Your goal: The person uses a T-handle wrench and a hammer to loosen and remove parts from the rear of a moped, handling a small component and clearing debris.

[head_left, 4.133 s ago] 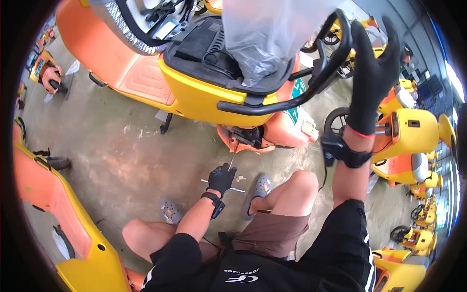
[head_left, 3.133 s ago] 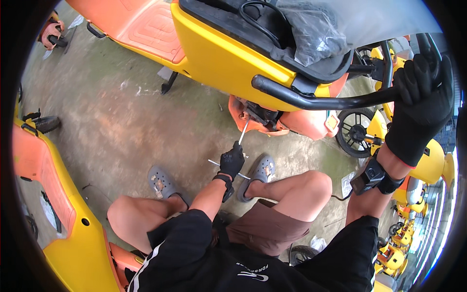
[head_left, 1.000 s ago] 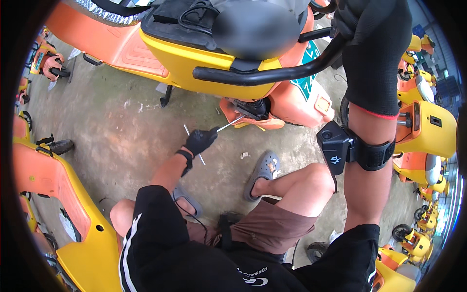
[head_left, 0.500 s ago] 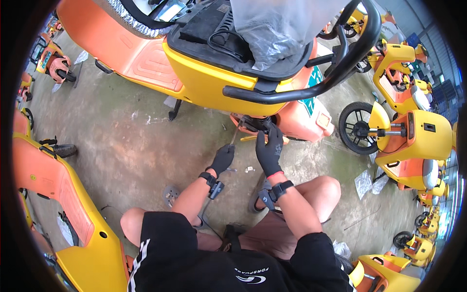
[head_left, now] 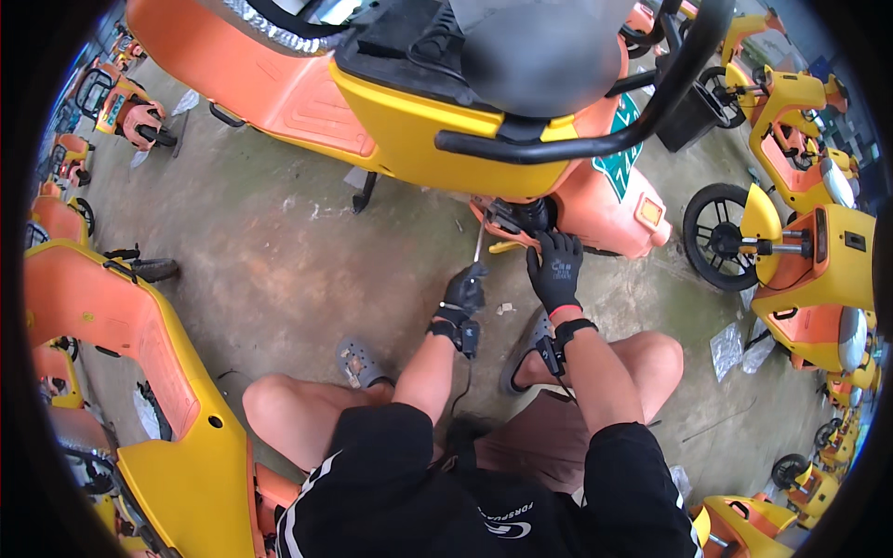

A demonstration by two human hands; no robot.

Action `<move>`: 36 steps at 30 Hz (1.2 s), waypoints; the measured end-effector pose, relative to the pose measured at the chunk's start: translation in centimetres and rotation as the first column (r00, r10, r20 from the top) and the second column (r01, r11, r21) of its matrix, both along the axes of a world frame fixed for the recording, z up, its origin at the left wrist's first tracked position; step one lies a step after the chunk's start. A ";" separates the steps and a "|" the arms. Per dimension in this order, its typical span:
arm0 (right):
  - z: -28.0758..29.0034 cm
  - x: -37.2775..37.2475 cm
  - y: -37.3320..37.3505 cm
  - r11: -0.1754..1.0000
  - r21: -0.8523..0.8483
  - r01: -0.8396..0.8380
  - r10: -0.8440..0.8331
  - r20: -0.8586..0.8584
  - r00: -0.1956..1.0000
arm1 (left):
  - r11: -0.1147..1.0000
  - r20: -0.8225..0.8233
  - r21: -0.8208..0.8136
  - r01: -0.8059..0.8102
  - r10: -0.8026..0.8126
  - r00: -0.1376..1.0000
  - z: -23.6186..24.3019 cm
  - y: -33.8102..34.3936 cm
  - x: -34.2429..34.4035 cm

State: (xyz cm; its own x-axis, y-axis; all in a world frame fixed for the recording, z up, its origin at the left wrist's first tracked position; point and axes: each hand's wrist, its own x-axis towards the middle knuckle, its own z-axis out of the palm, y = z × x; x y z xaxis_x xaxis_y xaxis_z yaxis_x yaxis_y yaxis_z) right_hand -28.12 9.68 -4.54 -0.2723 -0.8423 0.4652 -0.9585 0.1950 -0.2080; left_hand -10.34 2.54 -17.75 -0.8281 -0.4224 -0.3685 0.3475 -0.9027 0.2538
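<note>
Both my hands wear dark gloves and work low at the rear of a yellow and orange scooter [head_left: 437, 130]. My left hand [head_left: 462, 293] is closed round a slim metal-shafted tool [head_left: 480, 245]; its handle is hidden in my fist. The shaft points up to a black assembly [head_left: 512, 216] under the body. My right hand [head_left: 557, 265] is at the lower edge of that assembly, beside the orange rear fender [head_left: 609, 209]. Its fingers are bent, the tips hard to make out; what they hold, if anything, is hidden. A narrow yellow part [head_left: 508, 247] sticks out near its thumb.
A black rear rail [head_left: 595, 149] curves above my hands. The scooter's side stand [head_left: 364, 193] reaches the floor at left. Parked scooters [head_left: 809, 260] line the right side; another [head_left: 167, 409] stands close at left. Plastic scraps [head_left: 726, 352] lie on the concrete floor [head_left: 279, 251].
The whole view has shifted, so the scooter and hands appear farther right. My left wrist has turned, with the tool still in hand. My right fingers look more bent than before.
</note>
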 end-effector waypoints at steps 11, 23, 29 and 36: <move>-1.5 -1.0 -0.1 0.984 0.117 0.134 -0.110 -0.188 0.976 | 0.775 0.655 -0.527 0.349 0.107 0.748 1.3 -4.7 1.7; -0.1 0.1 -1.0 0.979 0.203 -0.005 0.032 -0.133 0.991 | -0.087 0.261 -0.607 0.790 0.917 0.302 -2.9 -11.7 7.4; -0.2 -0.7 -0.8 0.967 0.255 0.011 0.000 -0.046 0.999 | 0.147 0.486 -0.319 0.936 0.874 0.028 -2.7 -13.3 13.2; 0.3 -0.4 -1.6 0.985 0.174 -0.009 0.035 -0.146 0.989 | 0.187 0.525 -0.605 0.774 0.824 0.211 0.1 -14.8 18.6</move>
